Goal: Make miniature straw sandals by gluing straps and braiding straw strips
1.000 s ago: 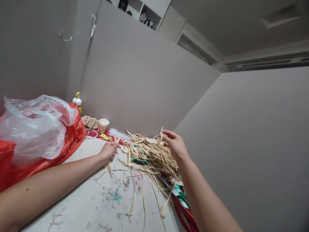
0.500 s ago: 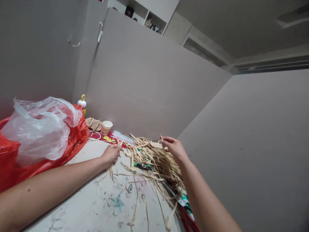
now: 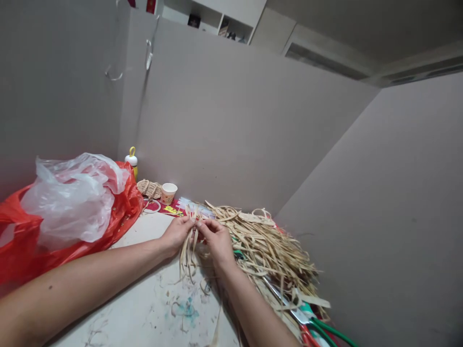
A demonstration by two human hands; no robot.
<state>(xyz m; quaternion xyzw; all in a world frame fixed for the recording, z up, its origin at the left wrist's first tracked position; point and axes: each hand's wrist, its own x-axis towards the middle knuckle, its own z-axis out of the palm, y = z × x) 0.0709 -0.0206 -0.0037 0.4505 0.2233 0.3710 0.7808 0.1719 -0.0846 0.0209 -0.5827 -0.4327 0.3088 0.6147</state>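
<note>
Pinching pale straw strands (image 3: 186, 262) in your left hand (image 3: 176, 234); your right hand (image 3: 219, 241) pinches at them too, fingertips just beside. Bunch sits between both, neither clearly nearer, long axis trailing down toward you. Straw pile (image 3: 271, 236) lies to your right.

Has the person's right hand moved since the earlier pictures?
Yes, to the left: judged against the standing cup, the right hand is now closer to it, right beside the left hand at the strips.
</note>
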